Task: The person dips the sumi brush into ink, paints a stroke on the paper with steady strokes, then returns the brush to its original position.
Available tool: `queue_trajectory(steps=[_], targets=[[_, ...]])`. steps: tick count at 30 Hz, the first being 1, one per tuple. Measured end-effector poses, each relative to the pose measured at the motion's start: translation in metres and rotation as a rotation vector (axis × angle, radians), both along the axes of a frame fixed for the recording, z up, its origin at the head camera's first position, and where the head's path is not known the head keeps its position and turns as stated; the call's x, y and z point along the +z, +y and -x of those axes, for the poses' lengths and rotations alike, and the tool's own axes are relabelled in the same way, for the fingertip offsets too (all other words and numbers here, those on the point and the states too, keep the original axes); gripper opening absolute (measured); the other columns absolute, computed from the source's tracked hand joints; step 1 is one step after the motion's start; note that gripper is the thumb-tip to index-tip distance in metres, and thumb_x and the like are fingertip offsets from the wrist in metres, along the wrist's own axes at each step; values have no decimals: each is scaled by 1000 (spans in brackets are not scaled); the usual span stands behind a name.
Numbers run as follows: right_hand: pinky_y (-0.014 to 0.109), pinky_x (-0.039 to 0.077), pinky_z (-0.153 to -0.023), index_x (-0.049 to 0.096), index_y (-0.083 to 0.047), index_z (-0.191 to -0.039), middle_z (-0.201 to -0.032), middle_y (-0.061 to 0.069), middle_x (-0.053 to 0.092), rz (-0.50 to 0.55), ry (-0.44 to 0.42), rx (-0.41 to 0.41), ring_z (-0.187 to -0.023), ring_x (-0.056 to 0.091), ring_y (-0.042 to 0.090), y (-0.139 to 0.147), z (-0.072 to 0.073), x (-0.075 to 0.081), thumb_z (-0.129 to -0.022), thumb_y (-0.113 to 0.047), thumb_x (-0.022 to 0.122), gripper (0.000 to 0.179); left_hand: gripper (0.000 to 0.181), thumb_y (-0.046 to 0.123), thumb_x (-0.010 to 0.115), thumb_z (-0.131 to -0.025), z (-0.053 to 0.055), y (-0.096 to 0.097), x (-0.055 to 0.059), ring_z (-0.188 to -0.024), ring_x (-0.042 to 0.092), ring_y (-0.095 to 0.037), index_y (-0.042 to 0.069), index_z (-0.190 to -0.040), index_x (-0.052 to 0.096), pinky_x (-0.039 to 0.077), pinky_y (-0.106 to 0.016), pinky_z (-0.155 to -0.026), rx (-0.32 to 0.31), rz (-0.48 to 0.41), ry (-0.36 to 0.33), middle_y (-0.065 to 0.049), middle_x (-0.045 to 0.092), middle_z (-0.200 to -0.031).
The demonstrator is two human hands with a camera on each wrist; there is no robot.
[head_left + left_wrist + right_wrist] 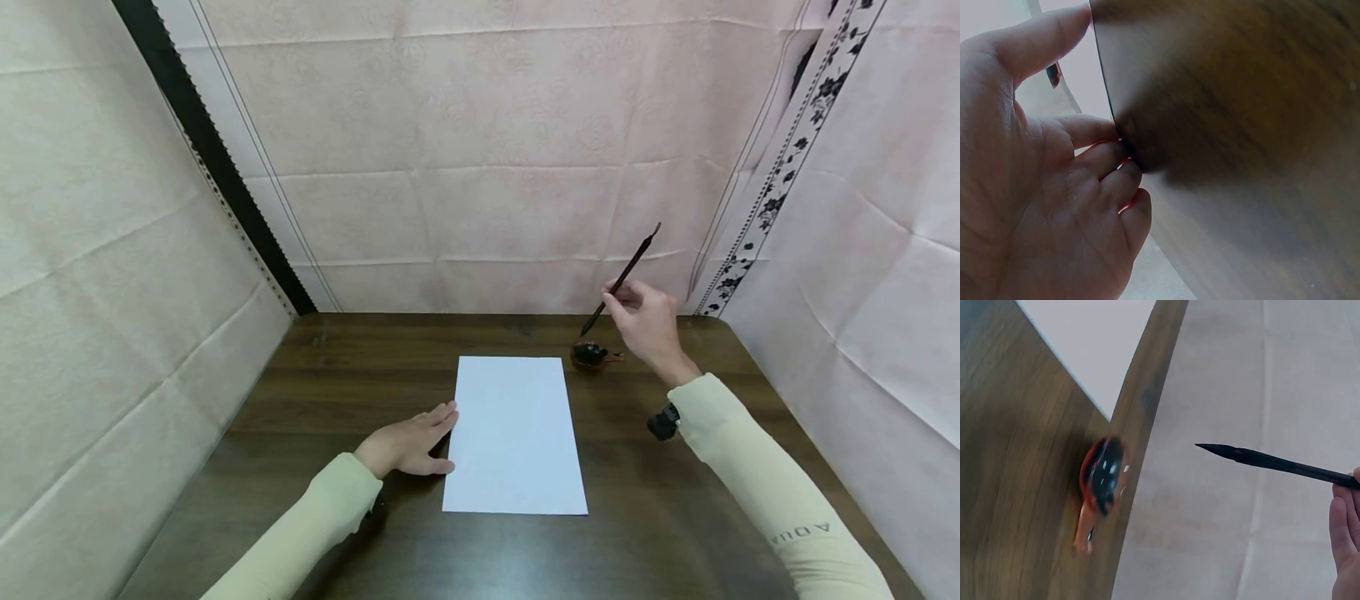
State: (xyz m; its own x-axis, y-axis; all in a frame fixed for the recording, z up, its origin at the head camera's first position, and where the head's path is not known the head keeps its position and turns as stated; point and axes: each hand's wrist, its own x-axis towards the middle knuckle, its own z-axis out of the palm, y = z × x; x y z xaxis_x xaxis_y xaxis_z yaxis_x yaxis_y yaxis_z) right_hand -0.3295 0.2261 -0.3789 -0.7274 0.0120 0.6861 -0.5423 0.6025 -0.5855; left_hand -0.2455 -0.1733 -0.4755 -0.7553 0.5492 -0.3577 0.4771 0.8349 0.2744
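My right hand (647, 323) pinches a dark calligraphy brush (628, 268) by its handle, tip slanting down to the left. Right over a small reddish-brown ink dish (585, 360) hangs the brush tip in the head view. In the right wrist view the brush (1272, 461) has a black, pointed tip, apart from the dish (1102, 476), which holds glossy black ink and has a short handle. A blank white sheet of paper (517, 442) lies on the table. Its left edge is touched by the spread fingers of my left hand (408, 442), palm down.
The brown wooden table (315, 400) ends at a pale cloth wall (487, 167) behind it. More cloth hangs at the left (112, 292) and the right (862, 275). The ink dish stands just beyond the paper's top right corner.
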Motion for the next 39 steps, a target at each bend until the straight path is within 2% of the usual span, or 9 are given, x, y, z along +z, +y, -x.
queue_trajectory(steps=[5, 8, 10, 15, 18, 28, 39], targets=[[3, 53, -80, 78, -1, -111, -102, 13, 82, 5, -3, 51, -88, 74, 0, -16, -8, 3, -98, -14, 76, 19, 89, 49, 63, -103, 0, 0, 0, -167, 16, -27, 8, -169, 19, 23, -48, -134, 4, 0, 4, -8, 11, -180], [4, 54, -77, 78, -2, -111, -101, 10, 82, 7, -7, 90, -86, 70, -9, -27, -14, 4, -98, -13, 76, 17, 89, 49, 62, -103, 0, 0, -1, -167, 16, -27, 9, -170, 19, 23, -47, -134, 2, 0, 3, -7, 11, -180], [5, 55, -76, 78, -3, -111, -101, 10, 83, 12, -9, 114, -85, 71, -7, -35, -16, 3, -98, -12, 76, 16, 89, 49, 62, -103, -1, 0, -1, -167, 16, -27, 8, -170, 19, 23, -47, -134, 2, -3, 1, -8, 11, -180], [8, 57, -79, 78, -3, -111, -102, 11, 82, 30, -27, 195, -90, 79, 16, -56, -23, -1, -99, -12, 75, 16, 89, 48, 63, -103, -1, -1, -1, -167, 16, -27, 7, -169, 20, 23, -48, -134, -3, -7, 6, -9, 12, -180], [10, 58, -82, 78, -4, -111, -105, 11, 82, 47, -57, 247, -95, 80, 24, -68, -27, -5, -99, -11, 74, 15, 89, 47, 63, -103, 0, -1, -1, -167, 16, -27, 7, -169, 19, 23, -48, -134, -5, -5, 5, -9, 12, -180], [18, 61, -85, 77, -7, -114, -108, 8, 81, 41, -113, 325, -97, 79, 22, -100, -41, -19, -100, -10, 73, 15, 89, 49, 63, -103, 0, 0, 0, -167, 16, -26, 9, -170, 19, 23, -46, -134, 4, 9, 3, -8, 12, -180], [37, 65, -89, 77, -9, -112, -106, 7, 81, 48, -126, 378, -96, 80, 22, -123, -47, -33, -98, -10, 75, 13, 90, 53, 63, -102, 0, 3, -1, -166, 20, -27, 12, -170, 21, 27, -48, -133, 29, 26, 1, -5, 13, -180]])
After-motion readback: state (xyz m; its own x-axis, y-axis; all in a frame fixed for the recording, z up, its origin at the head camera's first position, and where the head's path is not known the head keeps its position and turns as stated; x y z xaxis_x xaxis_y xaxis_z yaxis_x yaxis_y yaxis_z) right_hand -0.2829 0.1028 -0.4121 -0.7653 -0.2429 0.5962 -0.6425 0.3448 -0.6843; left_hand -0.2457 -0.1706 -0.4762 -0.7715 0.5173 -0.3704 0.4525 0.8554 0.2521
